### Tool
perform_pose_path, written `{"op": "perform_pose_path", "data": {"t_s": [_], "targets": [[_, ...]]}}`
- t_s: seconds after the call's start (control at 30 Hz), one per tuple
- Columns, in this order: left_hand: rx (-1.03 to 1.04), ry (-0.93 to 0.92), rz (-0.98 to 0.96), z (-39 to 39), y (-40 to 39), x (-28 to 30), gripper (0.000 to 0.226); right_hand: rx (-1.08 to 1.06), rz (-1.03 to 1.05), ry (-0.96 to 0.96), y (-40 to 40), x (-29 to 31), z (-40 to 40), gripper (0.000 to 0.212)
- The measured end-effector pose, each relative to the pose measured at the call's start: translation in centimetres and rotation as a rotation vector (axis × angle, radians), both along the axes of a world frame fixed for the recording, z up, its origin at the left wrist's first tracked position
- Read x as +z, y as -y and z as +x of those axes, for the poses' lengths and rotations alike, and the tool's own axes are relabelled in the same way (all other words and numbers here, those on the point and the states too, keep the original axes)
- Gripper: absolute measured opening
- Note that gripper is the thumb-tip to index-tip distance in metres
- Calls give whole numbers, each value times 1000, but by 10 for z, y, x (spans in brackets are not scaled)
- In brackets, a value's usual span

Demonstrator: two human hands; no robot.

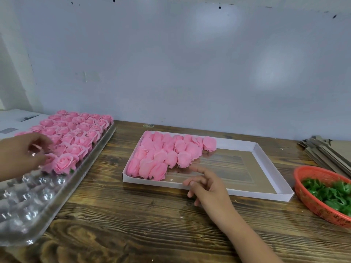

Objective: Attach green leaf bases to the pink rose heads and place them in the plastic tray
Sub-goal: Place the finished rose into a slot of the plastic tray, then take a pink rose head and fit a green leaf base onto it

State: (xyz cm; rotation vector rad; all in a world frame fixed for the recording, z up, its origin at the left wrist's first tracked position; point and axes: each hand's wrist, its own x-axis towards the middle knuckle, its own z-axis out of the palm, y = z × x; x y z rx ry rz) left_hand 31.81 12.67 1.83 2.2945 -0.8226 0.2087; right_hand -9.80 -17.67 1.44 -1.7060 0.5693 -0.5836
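No writing is legible on the dark-grained wooden tabletop (133, 224) below a pale blue-grey wall, where the left hand (28, 152), fingers curled and blurred, reaches the pink rose heads (76, 137) in the clear plastic tray (38, 211) at left, while the right hand (207, 185), fingers loosely spread, hovers by the white cardboard box (237, 145) of roses at centre, and the orange mesh basket (307, 196) of green leaf bases (328, 192) is cut off at right.

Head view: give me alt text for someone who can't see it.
A person's left hand sets a pink rose into a clear plastic tray half filled with roses, while the open right hand reaches toward rose heads lying in a white box. A red basket of green leaf bases sits at the right on the wooden table.
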Motion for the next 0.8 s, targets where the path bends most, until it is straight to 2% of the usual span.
{"op": "perform_pose_path", "data": {"t_s": [0.07,0.13,0.23,0.37,0.5,0.63,0.8], "targets": [[-9,109,-55,-50,23,30,30,-2,-4,0,0,0,0,40],[-50,139,-104,-108,53,55,30,-6,-7,0,1,0,0,40],[-208,90,-104,-181,106,64,25,-16,-10,0,1,0,0,39],[-514,-46,133,-243,167,32,18,-25,-22,11,2,0,0,38],[-671,52,333,-264,199,-10,34,-54,-65,46,2,-2,-1,33],[-627,195,287,-261,206,-24,16,-133,-261,62,3,-5,-2,29],[-639,271,264,-262,199,-30,7,-224,-427,2,5,-8,-4,23]]}}
